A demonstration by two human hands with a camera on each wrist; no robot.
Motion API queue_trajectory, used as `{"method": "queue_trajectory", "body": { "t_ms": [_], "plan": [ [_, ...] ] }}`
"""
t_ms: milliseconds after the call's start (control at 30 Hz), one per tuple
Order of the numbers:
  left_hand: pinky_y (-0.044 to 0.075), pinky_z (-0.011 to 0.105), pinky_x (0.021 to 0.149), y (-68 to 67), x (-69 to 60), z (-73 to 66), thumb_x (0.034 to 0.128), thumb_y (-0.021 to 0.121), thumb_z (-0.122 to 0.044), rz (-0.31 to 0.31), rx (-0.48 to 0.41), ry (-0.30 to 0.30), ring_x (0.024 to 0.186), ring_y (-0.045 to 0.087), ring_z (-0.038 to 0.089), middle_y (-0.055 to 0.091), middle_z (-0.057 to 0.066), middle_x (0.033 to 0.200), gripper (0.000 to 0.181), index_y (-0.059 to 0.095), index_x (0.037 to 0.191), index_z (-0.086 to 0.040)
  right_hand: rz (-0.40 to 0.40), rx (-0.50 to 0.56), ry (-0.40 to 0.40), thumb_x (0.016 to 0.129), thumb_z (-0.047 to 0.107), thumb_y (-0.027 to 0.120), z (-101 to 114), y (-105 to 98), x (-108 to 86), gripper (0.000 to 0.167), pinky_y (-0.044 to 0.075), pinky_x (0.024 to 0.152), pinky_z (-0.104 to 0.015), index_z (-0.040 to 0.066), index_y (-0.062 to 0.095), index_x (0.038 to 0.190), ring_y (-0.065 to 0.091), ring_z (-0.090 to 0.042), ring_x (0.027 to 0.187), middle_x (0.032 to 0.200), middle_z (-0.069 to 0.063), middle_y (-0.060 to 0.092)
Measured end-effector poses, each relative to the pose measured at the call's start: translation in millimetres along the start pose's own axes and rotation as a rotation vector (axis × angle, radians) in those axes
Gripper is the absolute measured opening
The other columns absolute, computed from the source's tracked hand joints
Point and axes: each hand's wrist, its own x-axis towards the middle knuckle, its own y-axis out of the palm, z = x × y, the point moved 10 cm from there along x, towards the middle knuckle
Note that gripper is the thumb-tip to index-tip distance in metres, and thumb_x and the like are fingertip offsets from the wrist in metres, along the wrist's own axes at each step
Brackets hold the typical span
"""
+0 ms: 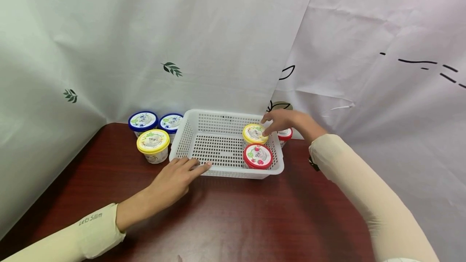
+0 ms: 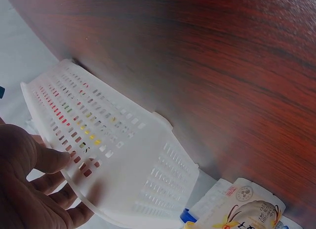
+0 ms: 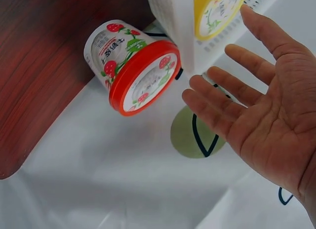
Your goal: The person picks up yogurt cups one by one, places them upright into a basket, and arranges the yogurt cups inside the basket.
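Basket (image 1: 229,171) between tubs (image 1: 153,141) — two tubs (image 1: 257,156) inside

Soft light puts a sheen on the tabletop (image 1: 225,221); the left wrist view (dimmer) looks hazy.

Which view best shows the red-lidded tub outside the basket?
The right wrist view: it shows the red-lidded tub nearly whole, top and berry-printed side alike. The head view shows only part, the rest hidden by the right hand and white basket. The left wrist view doesn't clearly show it.

There are two blue-lidded tubs (image 1: 143,120), two yellow-lidded tubs (image 1: 153,140), two red-lidded tubs (image 1: 258,156), one basket (image 1: 214,144), two hands (image 1: 176,179), one desk (image 1: 233,217).
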Motion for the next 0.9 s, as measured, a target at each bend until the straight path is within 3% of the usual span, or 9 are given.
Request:
{"method": "queue_trajectory", "body": {
  "t_ms": [233, 667, 900],
  "plan": [
    [0.059, 0.045, 0.083, -0.4, 0.8, -0.1, 0.0789, 0.08, 0.009, 0.006, -0.003, -0.007, 0.096, 0.068, 0.027, 0.076, 0.005, 0.114, 0.07, 0.077, 0.143, -0.019, -0.009, 0.011, 0.017, 0.105, 0.039, 0.078, -10, -2, -6.2, 0.068, 0.047, 0.127, -0.064, 0.008, 0.06, 0.162, 0.053, -0.044, 0.157, 0.173, -0.022, 0.052],
    [0.06, 0.046, 0.086, -0.1, 1.1, 0.1, 0.0785, 0.081, 0.01, 0.017, 0.0, -0.015, 0.097, 0.069, 0.028, 0.076, 0.005, 0.114, 0.071, 0.077, 0.143, -0.019, -0.031, 0.047, 0.025, 0.103, 0.038, 0.08, -32, -4, -11.1, 0.068, 0.047, 0.127, -0.066, 0.003, 0.062, 0.159, 0.054, -0.045, 0.156, 0.166, -0.022, 0.059],
    [0.06, 0.045, 0.084, -1.3, 0.6, -0.7, 0.0775, 0.082, 0.01, 0.008, 0.001, -0.01, 0.096, 0.068, 0.028, 0.076, 0.005, 0.114, 0.071, 0.077, 0.142, -0.019, -0.042, 0.081, 0.043, 0.101, 0.03, 0.082, -43, -4, -10.7, 0.059, 0.052, 0.122, -0.066, 0.007, 0.068, 0.153, 0.057, -0.045, 0.15, 0.163, -0.023, 0.061]
  ]
}}
